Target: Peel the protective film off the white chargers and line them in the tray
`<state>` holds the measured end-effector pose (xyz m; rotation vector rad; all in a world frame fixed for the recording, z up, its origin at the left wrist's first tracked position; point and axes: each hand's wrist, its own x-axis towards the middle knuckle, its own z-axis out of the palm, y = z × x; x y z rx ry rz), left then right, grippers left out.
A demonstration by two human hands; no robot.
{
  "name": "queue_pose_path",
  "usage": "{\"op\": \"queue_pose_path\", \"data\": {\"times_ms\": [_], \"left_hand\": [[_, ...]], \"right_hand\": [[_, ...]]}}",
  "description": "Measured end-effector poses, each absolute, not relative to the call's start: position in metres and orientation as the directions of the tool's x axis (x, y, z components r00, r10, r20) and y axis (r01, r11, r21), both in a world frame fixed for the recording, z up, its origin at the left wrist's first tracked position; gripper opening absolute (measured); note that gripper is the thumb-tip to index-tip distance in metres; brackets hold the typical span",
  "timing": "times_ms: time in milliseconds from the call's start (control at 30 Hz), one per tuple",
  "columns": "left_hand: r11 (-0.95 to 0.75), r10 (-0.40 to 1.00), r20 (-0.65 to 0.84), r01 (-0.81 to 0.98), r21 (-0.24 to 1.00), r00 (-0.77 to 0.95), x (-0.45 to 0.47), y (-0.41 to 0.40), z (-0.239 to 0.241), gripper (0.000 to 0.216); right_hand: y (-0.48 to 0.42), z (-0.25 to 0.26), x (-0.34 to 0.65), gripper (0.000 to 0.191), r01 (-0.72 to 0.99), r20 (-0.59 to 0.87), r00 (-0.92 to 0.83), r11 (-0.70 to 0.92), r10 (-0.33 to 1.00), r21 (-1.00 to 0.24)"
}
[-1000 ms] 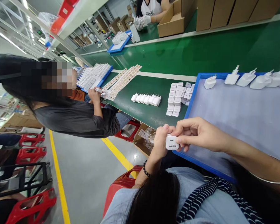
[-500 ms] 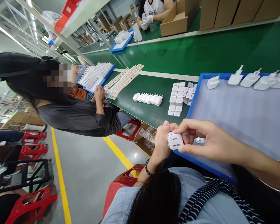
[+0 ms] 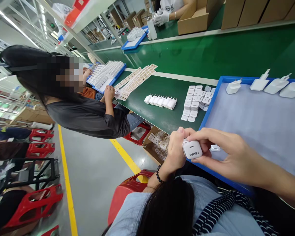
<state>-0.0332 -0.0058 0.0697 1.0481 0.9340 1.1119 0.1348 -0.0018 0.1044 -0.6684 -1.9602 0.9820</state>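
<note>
A white charger [image 3: 192, 150] with a small port slot and dark lettering on its end face is held between my two hands, over the near left corner of the blue-rimmed tray [image 3: 212, 106]. My left hand [image 3: 177, 149] is wrapped round its left side. The fingers and thumb of my right hand [image 3: 226, 150] grip it from the right. A white piece [image 3: 215, 148] lies in the tray, partly hidden behind my right hand. Several white plug chargers [image 3: 276, 83] stand along the tray's far side.
Stacks of white end caps [image 3: 192, 103] sit left of the tray, beside a row of white plugs [image 3: 160, 101]. A co-worker [image 3: 86, 114] sits to the left, near sticker sheets [image 3: 137, 82]. An open carton [image 3: 153, 144] is below the table edge.
The view has shifted, so most things appear slightly to the right. Both hands still hold the charger, whose lettered face is tilted a little differently.
</note>
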Motion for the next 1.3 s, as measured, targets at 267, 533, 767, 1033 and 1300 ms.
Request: {"op": "queue_pose_path", "data": {"times_ms": [267,533,767,1033,1300], "left_hand": [[0.143,0.970,-0.079,-0.281,0.949,0.228,-0.033,-0.006,0.070,0.067],[0.125,0.972,-0.080,-0.200,0.972,0.219,-0.031,-0.009,0.079,0.067],[0.151,0.985,-0.140,-0.115,0.982,0.101,-0.027,-0.012,0.079,0.066],[0.144,0.990,-0.144,-0.032,0.989,0.011,-0.025,-0.018,0.078,0.065],[0.130,0.989,-0.126,-0.057,0.990,0.072,-0.027,-0.024,0.080,0.068]], "right_hand": [[-0.002,0.103,0.133,0.026,0.096,0.458,-0.496,0.571,0.738,-0.815],[0.001,0.107,0.140,0.023,0.059,0.300,-0.525,0.386,0.796,-0.921],[-0.001,0.116,0.136,0.011,0.071,0.039,-0.460,0.080,0.887,-0.994],[-0.012,0.115,0.127,0.004,0.099,0.092,-0.433,0.149,0.896,-0.984],[-0.018,0.110,0.125,0.008,0.101,0.192,-0.402,0.252,0.895,-0.962]]}}
